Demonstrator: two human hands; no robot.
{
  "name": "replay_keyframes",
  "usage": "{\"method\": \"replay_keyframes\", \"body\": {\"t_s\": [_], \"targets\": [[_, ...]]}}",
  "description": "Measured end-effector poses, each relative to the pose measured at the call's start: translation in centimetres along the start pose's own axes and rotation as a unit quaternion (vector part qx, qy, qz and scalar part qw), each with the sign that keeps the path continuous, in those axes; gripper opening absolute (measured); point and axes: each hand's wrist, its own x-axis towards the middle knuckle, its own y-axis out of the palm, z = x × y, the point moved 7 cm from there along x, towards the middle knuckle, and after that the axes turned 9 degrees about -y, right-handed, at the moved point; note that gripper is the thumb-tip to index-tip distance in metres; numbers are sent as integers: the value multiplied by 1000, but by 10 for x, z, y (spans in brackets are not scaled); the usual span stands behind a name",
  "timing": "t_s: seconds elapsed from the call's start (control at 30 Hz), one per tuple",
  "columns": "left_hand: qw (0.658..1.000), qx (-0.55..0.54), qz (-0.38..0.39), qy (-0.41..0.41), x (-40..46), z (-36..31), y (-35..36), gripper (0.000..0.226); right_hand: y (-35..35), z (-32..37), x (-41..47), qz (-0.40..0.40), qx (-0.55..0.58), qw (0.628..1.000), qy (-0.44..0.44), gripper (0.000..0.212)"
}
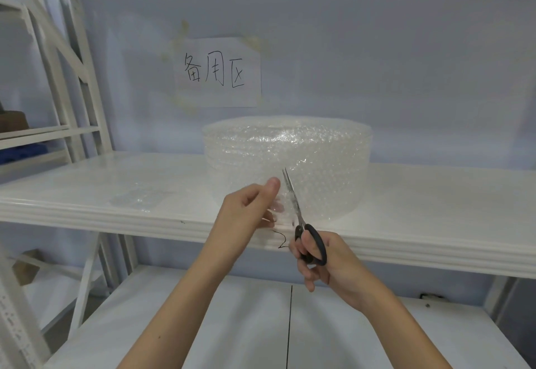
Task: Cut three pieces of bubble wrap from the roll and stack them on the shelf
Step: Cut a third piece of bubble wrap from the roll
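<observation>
A big roll of clear bubble wrap (290, 151) stands on the white shelf (87, 212), its loose end hanging toward me. My left hand (249, 209) pinches that loose sheet at its left edge, thumb up. My right hand (319, 258) grips black-handled scissors (298, 215); the blades point up into the sheet just right of my left thumb and look nearly closed. A flat cut piece of bubble wrap (139, 197) lies on the shelf to the left of the roll.
A paper sign (217, 71) is taped to the pale wall behind the roll. A lower white shelf (203, 325) runs beneath my arms. White rack uprights (72, 78) stand at the left, with brown boxes (26, 270) beyond them.
</observation>
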Motion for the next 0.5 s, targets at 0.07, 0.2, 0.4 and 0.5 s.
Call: {"method": "replay_keyframes", "body": {"t_s": [0.07,0.2,0.4,0.5], "targets": [[1000,8,-12,7,3,-5,4,42,0,0,0,-2,-2,1000,3,29],[1000,16,-18,13,6,-12,12,34,-3,1,-2,-9,-7,1000,4,26],[1000,-4,-1,-2,8,-9,13,32,-7,5,-5,-15,-18,1000,0,33],[999,18,-4,29,5,-10,12,21,-6,5,-4,-9,-11,1000,9,30]]}}
